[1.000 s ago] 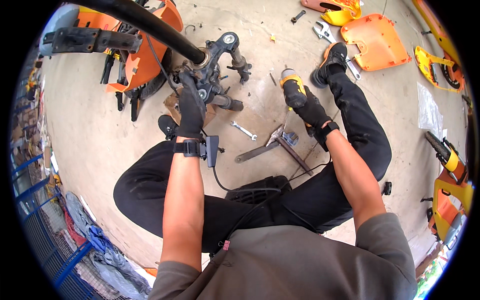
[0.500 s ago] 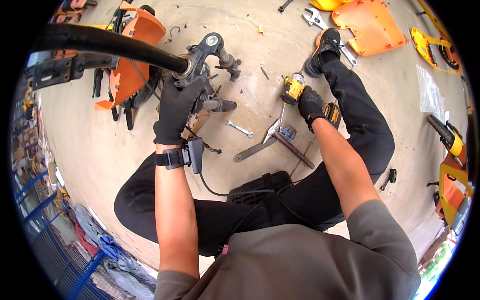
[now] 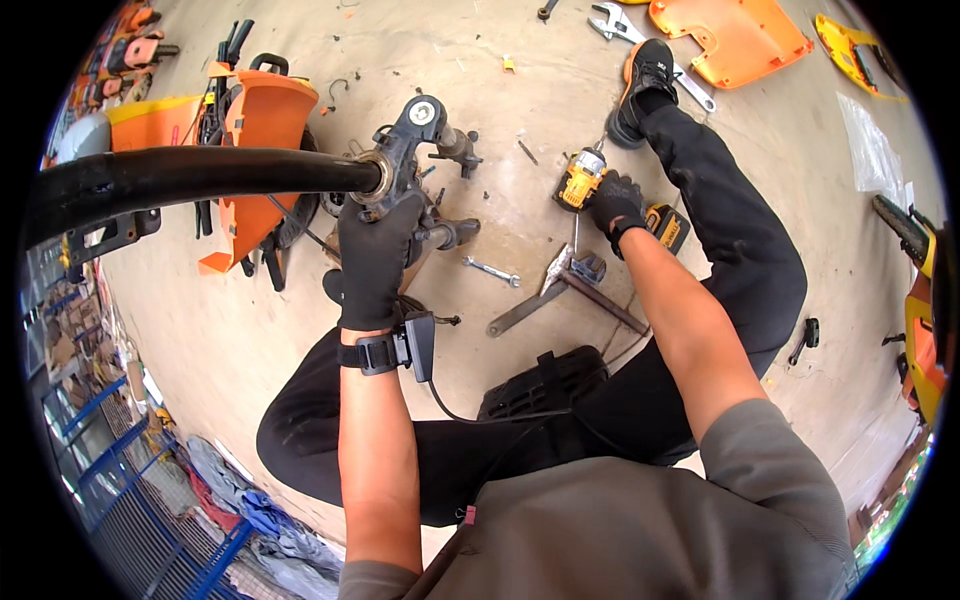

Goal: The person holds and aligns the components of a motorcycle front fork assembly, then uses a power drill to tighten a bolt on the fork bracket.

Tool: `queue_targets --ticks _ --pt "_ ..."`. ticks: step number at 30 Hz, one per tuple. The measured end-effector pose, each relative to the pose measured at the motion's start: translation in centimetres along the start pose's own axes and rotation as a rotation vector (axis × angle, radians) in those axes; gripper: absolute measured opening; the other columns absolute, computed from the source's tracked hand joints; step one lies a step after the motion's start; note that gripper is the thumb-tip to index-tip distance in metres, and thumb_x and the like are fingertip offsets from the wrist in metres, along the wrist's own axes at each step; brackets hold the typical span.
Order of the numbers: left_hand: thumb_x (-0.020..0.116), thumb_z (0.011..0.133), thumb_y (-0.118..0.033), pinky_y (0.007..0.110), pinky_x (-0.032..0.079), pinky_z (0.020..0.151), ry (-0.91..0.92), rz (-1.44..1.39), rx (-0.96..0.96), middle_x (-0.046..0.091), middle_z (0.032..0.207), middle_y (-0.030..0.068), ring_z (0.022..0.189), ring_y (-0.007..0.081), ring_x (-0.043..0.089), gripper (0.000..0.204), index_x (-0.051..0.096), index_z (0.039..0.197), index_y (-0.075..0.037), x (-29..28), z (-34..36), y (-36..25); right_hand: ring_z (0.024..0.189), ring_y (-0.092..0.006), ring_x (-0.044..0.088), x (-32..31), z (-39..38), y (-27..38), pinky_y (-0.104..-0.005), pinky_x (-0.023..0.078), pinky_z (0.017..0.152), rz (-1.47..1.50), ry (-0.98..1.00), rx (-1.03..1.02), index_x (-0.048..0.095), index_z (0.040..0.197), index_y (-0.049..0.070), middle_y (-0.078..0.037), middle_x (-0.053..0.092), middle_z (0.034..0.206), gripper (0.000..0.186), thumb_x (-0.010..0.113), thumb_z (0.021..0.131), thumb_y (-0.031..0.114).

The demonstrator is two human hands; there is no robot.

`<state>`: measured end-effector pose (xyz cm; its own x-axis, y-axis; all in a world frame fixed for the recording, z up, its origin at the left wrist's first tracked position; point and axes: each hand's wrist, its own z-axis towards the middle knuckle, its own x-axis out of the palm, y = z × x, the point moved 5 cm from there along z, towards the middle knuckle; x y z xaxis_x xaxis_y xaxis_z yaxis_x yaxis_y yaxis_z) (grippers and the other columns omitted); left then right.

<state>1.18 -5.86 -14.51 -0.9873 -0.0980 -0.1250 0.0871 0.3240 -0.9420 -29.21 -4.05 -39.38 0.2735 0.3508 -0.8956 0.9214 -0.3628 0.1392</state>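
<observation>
My left hand [image 3: 380,262], in a black glove, grips a dark metal front fork [image 3: 412,150] just below its joint with a long black tube [image 3: 220,172]; its fingertips are partly hidden behind the metal. The tube runs off to the left and the fork's legs point right. To the right, my gloved right hand [image 3: 614,205] is closed round the handle of a yellow-and-black cordless impact driver [image 3: 580,180]. The driver's nose points away from me, apart from the fork. Its battery [image 3: 667,229] shows beyond my wrist.
Between my legs lie an open-end wrench [image 3: 492,271], a hammer [image 3: 605,303] and a black plastic part [image 3: 545,383]. An adjustable wrench [image 3: 692,88] sits beside my right shoe. Orange panels [image 3: 268,140] stand at left; another orange panel [image 3: 735,40] is at far right.
My view has shifted slightly, with floor things now lower and further right. The fork and tube have come nearer me. The driver has turned, so its nose now shows.
</observation>
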Motion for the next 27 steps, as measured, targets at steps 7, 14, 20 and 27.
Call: queue_targets --ticks 7,14,20,27 --pt "0.068 0.079 -0.005 0.024 0.051 0.062 -0.016 -0.019 0.016 0.064 0.086 0.0055 0.071 0.0124 0.063 0.027 0.059 0.105 -0.001 0.3 -0.5 -1.4 0.091 -0.0347 0.062 -3.3 -0.5 7.9 -0.0435 0.05 0.081 0.22 -0.095 -0.584 0.064 0.089 0.007 -0.019 0.063 0.093 0.015 0.058 0.082 0.019" --pt "0.067 0.082 -0.005 0.023 0.05 0.063 -0.045 0.045 -0.017 0.064 0.09 0.0047 0.072 0.0106 0.061 0.027 0.058 0.108 -0.001 -1.0 0.4 -0.4 0.092 -0.0358 0.062 0.3 -2.9 17.1 -0.0464 0.049 0.081 0.309 0.128 -0.905 0.063 0.091 0.007 -0.017 0.063 0.094 0.018 0.053 0.086 0.021" --pt "0.067 0.082 -0.005 0.023 0.049 0.067 -0.099 0.023 -0.089 0.063 0.093 0.0044 0.076 0.0095 0.061 0.028 0.057 0.108 0.0 -1.3 0.3 0.4 0.098 -0.0344 0.062 5.1 -1.9 23.6 -0.0458 0.049 0.083 0.306 0.178 -1.134 0.063 0.103 0.009 -0.016 0.06 0.107 0.022 0.059 0.083 0.018" --pt "0.068 0.08 0.0 0.026 0.051 0.072 -0.125 0.026 -0.127 0.063 0.094 0.0067 0.081 0.0119 0.062 0.031 0.056 0.108 0.002 -1.9 0.4 1.7 0.102 -0.032 0.061 10.9 0.1 26.7 -0.0425 0.05 0.086 0.278 0.191 -1.153 0.064 0.106 0.009 -0.015 0.06 0.111 0.035 0.069 0.073 0.021"
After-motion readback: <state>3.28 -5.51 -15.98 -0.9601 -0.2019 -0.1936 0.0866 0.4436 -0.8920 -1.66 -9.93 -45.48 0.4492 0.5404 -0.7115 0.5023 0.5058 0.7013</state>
